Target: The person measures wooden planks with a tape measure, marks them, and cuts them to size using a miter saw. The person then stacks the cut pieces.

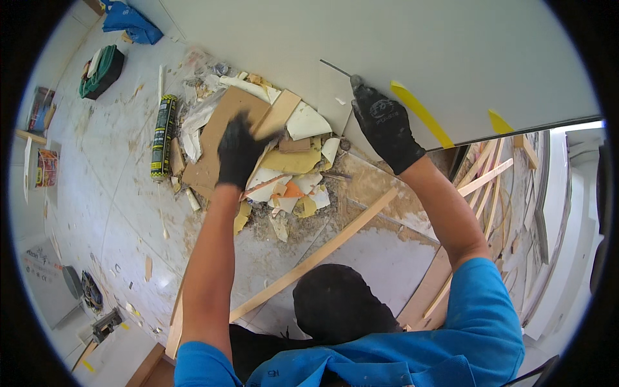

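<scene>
My left hand (238, 151), in a black glove, hovers over or touches a heap of debris. It is smeared by motion, but the thumb stands out to the side and nothing shows in it. Beneath it lies a brown board piece (225, 119) among torn white and yellow scraps (293, 160). My right hand (385, 122), also gloved in black, is closed around the near end of a thin dark rod (335, 68). The rod points up and left across a large pale panel (464, 58). Whether the rod touches the panel, I cannot tell.
A black-and-yellow can (164, 137) lies left of the heap, with a green toolbox (102, 72) farther off. Yellow tape (422, 115) sticks to the panel. One long wooden strip (316, 255) crosses the floor before me; several more wooden strips (487, 177) lie at right.
</scene>
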A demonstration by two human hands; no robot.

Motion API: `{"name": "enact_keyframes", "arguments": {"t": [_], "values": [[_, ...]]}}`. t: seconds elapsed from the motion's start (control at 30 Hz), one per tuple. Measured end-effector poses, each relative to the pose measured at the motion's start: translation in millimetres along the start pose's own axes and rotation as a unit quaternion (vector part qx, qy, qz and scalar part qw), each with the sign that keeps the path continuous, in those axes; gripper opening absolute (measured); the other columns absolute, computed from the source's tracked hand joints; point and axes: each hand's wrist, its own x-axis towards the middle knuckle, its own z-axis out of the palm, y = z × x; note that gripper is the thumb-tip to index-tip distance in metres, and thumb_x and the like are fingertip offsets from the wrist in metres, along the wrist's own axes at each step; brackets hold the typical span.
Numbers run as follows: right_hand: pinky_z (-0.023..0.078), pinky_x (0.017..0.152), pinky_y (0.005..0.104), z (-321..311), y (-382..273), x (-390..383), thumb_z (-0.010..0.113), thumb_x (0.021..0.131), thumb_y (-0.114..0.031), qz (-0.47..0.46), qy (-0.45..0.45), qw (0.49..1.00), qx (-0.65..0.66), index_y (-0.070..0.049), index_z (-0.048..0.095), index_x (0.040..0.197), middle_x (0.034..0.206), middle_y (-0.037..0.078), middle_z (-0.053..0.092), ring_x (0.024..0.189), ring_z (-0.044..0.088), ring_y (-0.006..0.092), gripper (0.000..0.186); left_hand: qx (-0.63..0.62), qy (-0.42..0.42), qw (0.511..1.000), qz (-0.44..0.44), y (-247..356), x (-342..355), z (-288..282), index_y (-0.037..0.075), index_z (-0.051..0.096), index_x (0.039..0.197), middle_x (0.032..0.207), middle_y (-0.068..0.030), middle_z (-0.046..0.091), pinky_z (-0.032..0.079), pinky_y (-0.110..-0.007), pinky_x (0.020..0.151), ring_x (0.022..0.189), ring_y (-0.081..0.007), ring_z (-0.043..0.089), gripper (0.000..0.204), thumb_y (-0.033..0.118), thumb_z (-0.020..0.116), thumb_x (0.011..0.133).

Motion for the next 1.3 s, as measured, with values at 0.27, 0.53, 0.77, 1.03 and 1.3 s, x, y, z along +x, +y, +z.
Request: {"name": "enact_keyframes", "arguments": {"t": [0.27,0.53,0.77,1.03,1.3], "values": [[0.051,0.070,0.0340,4.1,13.4,-0.6,0.055,0.088,-0.014,0.005,-0.049,0.998,-0.036,-0.002,0.050,0.127,0.103,0.014,0.064,0.081,0.064,0.0221,0.042,0.282,-0.139,0.936,-0.159,-84.2,-113.0,31.1,-0.001,0.039,0.133,0.111,-0.0178,0.056,0.043,-0.042,0.082,0.101,-0.0324,0.056,0.105,0.053,0.081,0.053],[0.045,0.090,0.0269,72.6,92.0,-39.1,0.034,0.100,-0.019,-0.185,-0.002,0.937,-0.296,-0.003,0.036,0.138,0.143,0.010,0.039,0.119,0.050,0.0180,0.042,0.028,-0.035,0.995,-0.087,-130.3,-132.7,27.9,0.002,0.057,0.102,0.092,-0.0221,0.060,0.049,-0.046,0.075,0.089,-0.0373,0.059,0.050,0.023,0.071,0.059],[0.033,0.102,0.0191,64.5,99.6,-28.0,0.035,0.099,-0.013,-0.148,-0.185,0.895,-0.379,-0.006,0.023,0.144,0.150,0.007,0.024,0.130,0.035,0.0091,0.048,0.093,-0.114,0.986,-0.077,-73.3,-169.1,-54.5,-0.003,0.052,0.109,0.092,-0.0198,0.059,0.052,-0.042,0.069,0.080,-0.0331,0.062,0.077,0.049,0.074,0.057],[0.018,0.112,0.0222,41.1,68.2,-9.5,0.030,0.099,-0.010,-0.185,-0.244,0.806,-0.507,-0.007,0.019,0.145,0.153,0.007,0.014,0.138,0.018,0.0099,0.048,0.025,-0.101,0.993,-0.050,-46.5,-193.3,-52.0,0.006,0.052,0.095,0.081,-0.0144,0.059,0.051,-0.041,0.060,0.069,-0.0319,0.063,0.052,0.032,0.074,0.055],[0.026,0.109,0.0223,47.4,85.2,-9.1,0.035,0.098,-0.008,-0.150,-0.203,0.918,-0.305,-0.009,0.024,0.145,0.152,0.006,0.020,0.136,0.026,0.0111,0.048,0.011,-0.155,0.986,-0.053,-9.8,-202.9,-65.6,0.008,0.051,0.096,0.084,-0.0137,0.058,0.049,-0.044,0.062,0.072,-0.0320,0.062,0.052,0.029,0.074,0.054]]}}
